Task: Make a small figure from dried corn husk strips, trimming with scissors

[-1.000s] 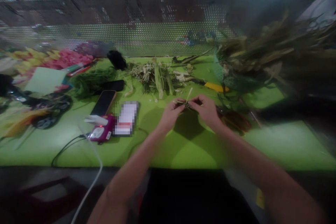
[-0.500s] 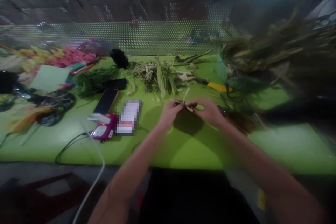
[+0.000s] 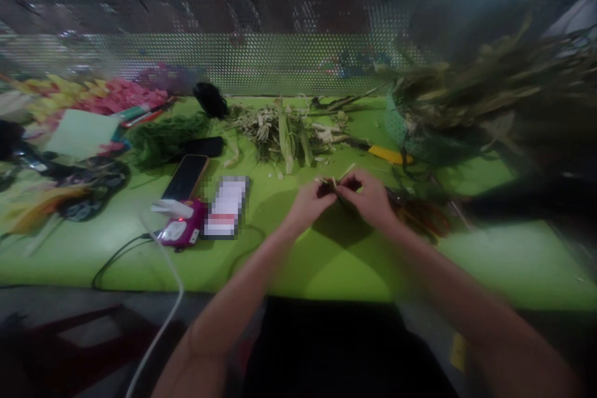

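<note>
My left hand (image 3: pixel 311 201) and my right hand (image 3: pixel 368 198) meet over the green table (image 3: pixel 336 255), fingertips pinched together on a small bundle of dried plant strips (image 3: pixel 334 182). One pale strip sticks up and to the right from between the fingers. Both hands are closed on it. Just beyond them lies a heap of green and pale leaf cuttings (image 3: pixel 284 130).
A phone (image 3: pixel 185 177), a pink device (image 3: pixel 180 230) with a white cable, and a card lie to the left. A yellow-handled cutter (image 3: pixel 385 154) sits behind my right hand. A big bunch of dried leaves (image 3: pixel 480 93) fills the right. Coloured materials crowd the far left.
My hands have stayed together on the bundle, with small finger shifts; the protruding strip now tilts more to the right.
</note>
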Demonstrator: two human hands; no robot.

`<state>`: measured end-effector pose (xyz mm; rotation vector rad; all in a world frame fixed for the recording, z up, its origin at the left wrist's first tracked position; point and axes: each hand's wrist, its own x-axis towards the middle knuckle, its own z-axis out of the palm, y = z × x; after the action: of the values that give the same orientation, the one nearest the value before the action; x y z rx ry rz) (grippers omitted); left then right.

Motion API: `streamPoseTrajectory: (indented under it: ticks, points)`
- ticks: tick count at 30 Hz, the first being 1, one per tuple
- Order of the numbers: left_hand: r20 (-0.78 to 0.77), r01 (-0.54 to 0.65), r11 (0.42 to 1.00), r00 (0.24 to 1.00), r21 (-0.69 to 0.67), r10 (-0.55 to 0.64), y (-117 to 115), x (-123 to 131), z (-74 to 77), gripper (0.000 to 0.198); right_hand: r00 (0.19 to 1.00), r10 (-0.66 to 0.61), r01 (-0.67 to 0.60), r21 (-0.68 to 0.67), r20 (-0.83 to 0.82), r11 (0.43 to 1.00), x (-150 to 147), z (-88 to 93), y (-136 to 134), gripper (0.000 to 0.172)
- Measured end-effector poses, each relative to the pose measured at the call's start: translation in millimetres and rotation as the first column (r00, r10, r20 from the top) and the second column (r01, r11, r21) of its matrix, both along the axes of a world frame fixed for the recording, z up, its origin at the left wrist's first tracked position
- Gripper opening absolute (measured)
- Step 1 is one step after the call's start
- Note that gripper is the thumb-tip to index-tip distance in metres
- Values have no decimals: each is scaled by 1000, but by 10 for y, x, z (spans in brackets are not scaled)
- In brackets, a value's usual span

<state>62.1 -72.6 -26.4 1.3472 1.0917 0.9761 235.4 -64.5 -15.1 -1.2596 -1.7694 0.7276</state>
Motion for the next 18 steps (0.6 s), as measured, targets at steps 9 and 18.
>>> streamPoseTrajectory:
  ticks: [9, 18]
  points:
    - [-15, 1, 1000, 1000, 7, -1, 8, 4, -56, 14, 975, -64, 42, -105, -211, 994, -83, 55, -49, 15]
    - [184, -126, 991, 974, -42, 132, -5, 71, -84, 23, 991, -98, 108, 108, -91, 988, -66, 28, -79, 10]
